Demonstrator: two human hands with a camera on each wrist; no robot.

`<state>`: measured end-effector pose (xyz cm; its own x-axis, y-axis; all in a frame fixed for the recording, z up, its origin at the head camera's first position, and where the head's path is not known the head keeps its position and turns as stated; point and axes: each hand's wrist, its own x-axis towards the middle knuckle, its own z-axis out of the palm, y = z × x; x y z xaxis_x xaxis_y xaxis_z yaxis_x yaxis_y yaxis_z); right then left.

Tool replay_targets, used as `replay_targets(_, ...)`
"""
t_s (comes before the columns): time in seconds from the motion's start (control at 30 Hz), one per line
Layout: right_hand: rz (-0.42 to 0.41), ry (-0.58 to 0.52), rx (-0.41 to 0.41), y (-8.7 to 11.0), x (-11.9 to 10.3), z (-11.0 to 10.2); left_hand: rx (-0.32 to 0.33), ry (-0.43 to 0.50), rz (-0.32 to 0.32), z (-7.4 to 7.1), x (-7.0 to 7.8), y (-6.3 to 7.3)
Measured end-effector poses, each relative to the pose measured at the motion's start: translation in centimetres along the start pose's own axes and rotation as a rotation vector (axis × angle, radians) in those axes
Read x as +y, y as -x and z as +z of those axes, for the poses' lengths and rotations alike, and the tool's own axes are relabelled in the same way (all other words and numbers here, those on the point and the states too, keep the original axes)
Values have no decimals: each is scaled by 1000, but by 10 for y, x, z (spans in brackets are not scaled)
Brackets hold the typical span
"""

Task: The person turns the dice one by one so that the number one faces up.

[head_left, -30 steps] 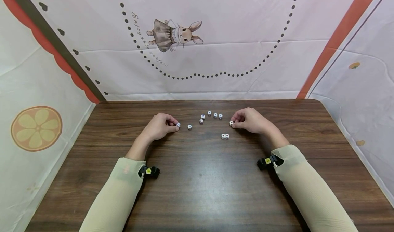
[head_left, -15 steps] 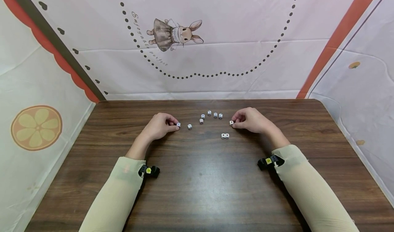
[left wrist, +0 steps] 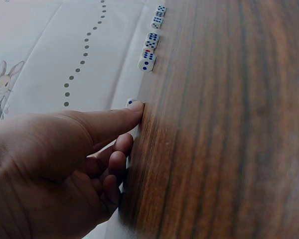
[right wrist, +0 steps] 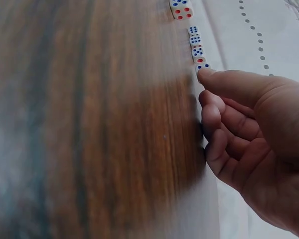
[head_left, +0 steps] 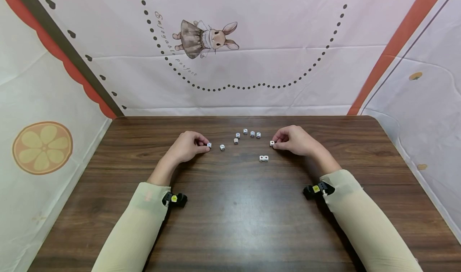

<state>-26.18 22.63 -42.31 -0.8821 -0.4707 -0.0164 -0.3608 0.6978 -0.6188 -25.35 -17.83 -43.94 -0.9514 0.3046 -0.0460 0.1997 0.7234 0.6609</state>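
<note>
My left hand [head_left: 185, 147] pinches a white die [head_left: 209, 145] at its fingertips, low on the tabletop. In the left wrist view the thumb covers most of that die [left wrist: 131, 102]. Just right of it stands a single die [head_left: 222, 147]. On the other side, my right hand [head_left: 297, 140] holds another die [head_left: 271, 143] between thumb and fingers, its top showing one large pip. The right wrist view shows only part of this die [right wrist: 203, 66] past the thumb tip. Between the hands, several dice [head_left: 252, 133] form a loose arc towards the back.
Two dice [head_left: 263, 158] sit side by side, nearer to me than the arc. All lie on a dark wood-grain table [head_left: 230, 216] with rounded back corners. A printed cloth [head_left: 273, 63] with a rabbit hangs behind the back edge, and cloth also borders both sides.
</note>
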Motion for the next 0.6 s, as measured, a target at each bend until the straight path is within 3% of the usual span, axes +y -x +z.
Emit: replay_targets(0.6,-25,-19,-33,17,-9,1,-8,1,-5,0,0,0)
